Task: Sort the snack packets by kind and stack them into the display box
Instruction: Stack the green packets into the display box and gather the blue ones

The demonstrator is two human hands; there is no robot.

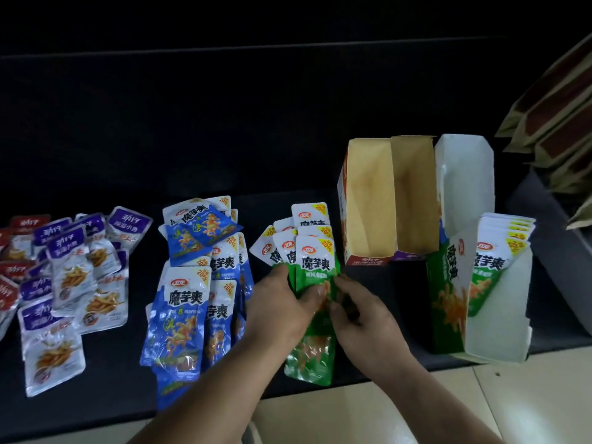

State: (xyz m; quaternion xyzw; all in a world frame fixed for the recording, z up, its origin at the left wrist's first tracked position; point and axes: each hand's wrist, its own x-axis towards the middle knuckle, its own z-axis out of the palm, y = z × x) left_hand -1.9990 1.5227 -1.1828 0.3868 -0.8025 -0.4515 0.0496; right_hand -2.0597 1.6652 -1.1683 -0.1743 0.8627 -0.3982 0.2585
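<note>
Holding one fanned bunch of green packets (315, 261) from both sides, low over the dark tabletop (224, 129). Curled round the bunch's left edge with the left grip (282, 302), thumb laid across the front packet. Pinching the right edge with the right grip (365, 318), fingers bent onto the foil. White packet tops spread upward and away from the hands, green ends trailing down toward the tabletop's near edge. Just to the right, standing upright, a green display box (445, 299) with a white lining, already stacked with more green packets (499, 251), tops poking out above its cut front. Between bunch and display box, set slightly farther back, two open cartons (368, 203) with brown insides, side by side. To the left of the hands, a loose overlapping heap of blue packets (189, 299). Farther left, well apart, purple packets (70, 274) mixed with red packets (16, 270) at the picture's edge. Along the bottom, pale floor tiles (416, 411).
</note>
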